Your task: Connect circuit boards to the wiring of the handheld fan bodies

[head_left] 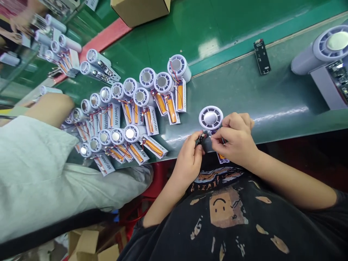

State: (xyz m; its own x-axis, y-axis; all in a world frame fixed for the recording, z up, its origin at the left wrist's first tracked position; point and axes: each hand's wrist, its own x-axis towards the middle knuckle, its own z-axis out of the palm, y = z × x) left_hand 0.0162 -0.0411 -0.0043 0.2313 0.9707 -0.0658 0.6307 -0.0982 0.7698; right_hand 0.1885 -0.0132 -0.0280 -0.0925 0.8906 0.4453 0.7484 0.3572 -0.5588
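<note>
At the table's front edge lies a lavender fan unit (211,117), its round grille facing up and an orange battery (222,156) showing in its handle beyond my fingers. My left hand (190,154) is closed on a small black circuit board (200,138), held just left of the handle. Beside it, the fingertips of my right hand (234,137) pinch together over the handle, close to a small white connector (210,135). The fine wires between the two hands are mostly hidden.
Several fan units with exposed orange batteries (171,108) stand in rows to the left. Another black board (262,58) lies at the back right, near a large fan unit (318,54). A co-worker's arm (49,108) reaches in at left. A cardboard box (140,11) sits at the back.
</note>
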